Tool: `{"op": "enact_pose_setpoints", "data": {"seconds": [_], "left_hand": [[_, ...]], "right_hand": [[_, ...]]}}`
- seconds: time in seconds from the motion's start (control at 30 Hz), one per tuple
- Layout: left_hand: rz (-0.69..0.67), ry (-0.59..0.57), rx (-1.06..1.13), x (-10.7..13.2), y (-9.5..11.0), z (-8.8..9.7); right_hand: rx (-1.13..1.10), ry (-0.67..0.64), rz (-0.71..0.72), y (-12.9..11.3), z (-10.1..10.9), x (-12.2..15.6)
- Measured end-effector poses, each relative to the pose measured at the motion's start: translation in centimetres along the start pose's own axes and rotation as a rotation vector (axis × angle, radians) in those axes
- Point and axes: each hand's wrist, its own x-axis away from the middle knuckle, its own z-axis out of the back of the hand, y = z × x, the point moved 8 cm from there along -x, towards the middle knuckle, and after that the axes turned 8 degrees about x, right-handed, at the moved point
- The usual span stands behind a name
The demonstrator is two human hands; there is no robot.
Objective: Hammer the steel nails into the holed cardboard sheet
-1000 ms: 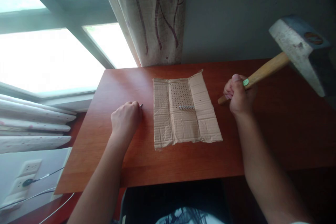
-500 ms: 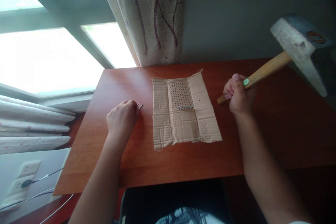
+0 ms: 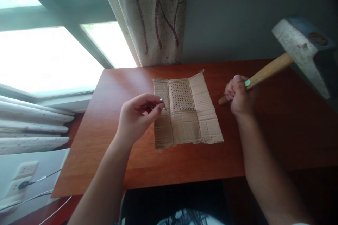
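My left hand hovers over the table at the left edge of a flattened cardboard sheet, pinching a small metal nail between thumb and fingertips. The cardboard has a grid of small holes and a short row of nails standing in it. My right hand is fisted round the wooden handle of a hammer, held raised to the right of the cardboard, its heavy grey head up near the camera.
The wooden table stands against a grey wall, with a patterned curtain and a bright window at the back left. Wall sockets with cables lie low at the left, below the table's edge.
My left hand lifted from the table surface with a nail and moved right, up to the cardboard's left edge. The right hand and hammer stayed raised in place.
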Motion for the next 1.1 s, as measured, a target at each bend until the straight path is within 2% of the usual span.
{"op": "enact_pose_setpoints", "data": {"seconds": [0.13,0.27,0.63,1.1], "left_hand": [[-0.101,-0.075,-0.142,-0.3,0.9,-2.6],[-0.157,-0.101,-0.27,-0.5,1.0,-3.6],[-0.189,-0.093,-0.366,-0.4,1.1,-3.8],[-0.195,-0.078,-0.361,-0.3,1.2,-3.7]], "right_hand": [[0.021,0.008,-0.011,0.2,0.1,0.0],[0.012,0.018,-0.007,0.3,0.2,-0.1],[0.024,0.022,0.0,0.3,0.2,-0.1],[0.005,0.011,0.012,0.1,0.1,-0.2]]}}
